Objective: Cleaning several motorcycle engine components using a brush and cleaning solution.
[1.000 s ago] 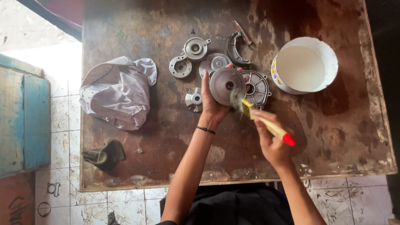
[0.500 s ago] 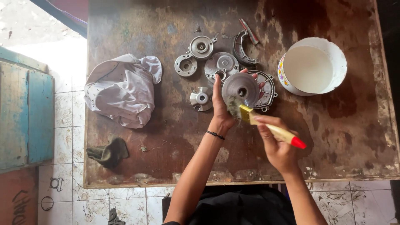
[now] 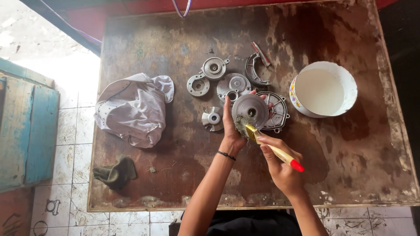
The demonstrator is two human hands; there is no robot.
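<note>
Brush meets metal at the bench

Bristles are on the part. The left hand (image 3: 234, 131) is curled shut around a round grey metal cover (image 3: 250, 110), gripping it by the rim and holding it tilted just above the bench (image 3: 144, 39). The right hand (image 3: 282, 168) is closed on a yellow-handled brush with a red tip (image 3: 273, 150), its dirty bristles touching the cover's lower left edge.

Right behind the cover lies a spoked metal ring (image 3: 276, 112), and a white bowl of pale liquid (image 3: 323, 89) stands near it on the right. Smaller round parts sit just beyond the left hand: a finned disc (image 3: 213, 118) and a flat plate with a centre hole (image 3: 232, 85). A crumpled white cloth (image 3: 133, 109) lies well to the left, with a dark rag (image 3: 116, 172) near the front edge.

The risk, as it looks: the cover is held only by its rim, so a hard stroke could twist it loose onto the ring below. A wide flick might also throw grime toward the bowl.
</note>
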